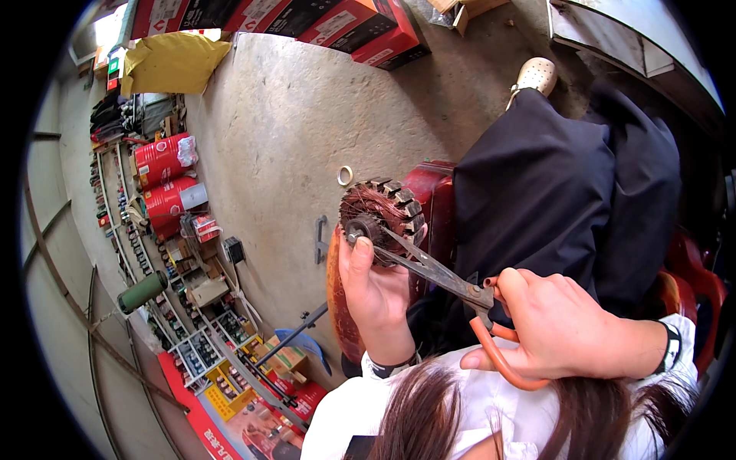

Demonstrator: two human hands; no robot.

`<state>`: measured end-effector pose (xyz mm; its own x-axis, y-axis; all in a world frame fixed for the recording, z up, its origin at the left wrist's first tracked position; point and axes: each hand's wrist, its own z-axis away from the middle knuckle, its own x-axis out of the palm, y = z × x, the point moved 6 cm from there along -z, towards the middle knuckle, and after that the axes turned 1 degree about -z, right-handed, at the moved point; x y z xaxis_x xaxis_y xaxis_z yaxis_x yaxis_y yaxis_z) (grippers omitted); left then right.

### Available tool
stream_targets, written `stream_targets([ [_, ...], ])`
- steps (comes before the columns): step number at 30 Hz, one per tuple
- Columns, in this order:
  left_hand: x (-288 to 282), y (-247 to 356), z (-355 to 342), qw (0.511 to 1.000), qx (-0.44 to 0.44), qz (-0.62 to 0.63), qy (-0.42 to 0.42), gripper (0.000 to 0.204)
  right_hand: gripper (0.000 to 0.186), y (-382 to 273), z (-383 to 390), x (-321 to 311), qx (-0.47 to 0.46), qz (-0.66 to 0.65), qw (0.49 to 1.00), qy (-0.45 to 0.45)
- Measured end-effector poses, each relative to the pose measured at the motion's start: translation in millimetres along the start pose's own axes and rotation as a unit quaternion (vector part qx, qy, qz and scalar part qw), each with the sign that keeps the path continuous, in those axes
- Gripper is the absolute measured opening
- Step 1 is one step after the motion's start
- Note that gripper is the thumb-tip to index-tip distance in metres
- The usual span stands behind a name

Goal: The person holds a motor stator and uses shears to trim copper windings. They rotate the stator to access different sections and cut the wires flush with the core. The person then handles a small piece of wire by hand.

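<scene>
My left hand (372, 295) is closed around the lower side of a round motor core (410, 205), its thumb up by the hub. The core has dark metal teeth around its rim and reddish copper windings, with a dark hub at its near left side. In my right hand (563, 322) is a pair of scissors (454, 285) with dark metal blades and orange handles, fingers wrapped through the loops. The blades are parted, and their tips reach the windings beside the hub. My left fingers are partly hidden behind the core.
A dark red wooden seat (433, 195) stands beside my knees. On the floor lie a tape-like ring (346, 175) and a grey metal handle (320, 240). Red drums (170, 207) and goods line the left; red and black boxes (387, 38) stand ahead. A green cylinder (142, 292) hangs left.
</scene>
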<state>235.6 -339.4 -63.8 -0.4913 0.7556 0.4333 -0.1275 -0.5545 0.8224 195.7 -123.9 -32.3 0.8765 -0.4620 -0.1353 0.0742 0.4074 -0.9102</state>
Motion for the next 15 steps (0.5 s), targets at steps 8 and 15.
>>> stream_targets([
  [8,-3.6,1.1,0.5,1.000,0.014,-0.014,0.009,0.048,0.078,-1.4,-0.6,-2.9,-0.003,0.021,1.000,0.006],
  [15,-3.7,4.0,0.1,0.997,0.033,-0.069,0.024,0.053,0.078,-3.7,-0.8,-5.9,-0.006,0.030,0.999,0.007],
])
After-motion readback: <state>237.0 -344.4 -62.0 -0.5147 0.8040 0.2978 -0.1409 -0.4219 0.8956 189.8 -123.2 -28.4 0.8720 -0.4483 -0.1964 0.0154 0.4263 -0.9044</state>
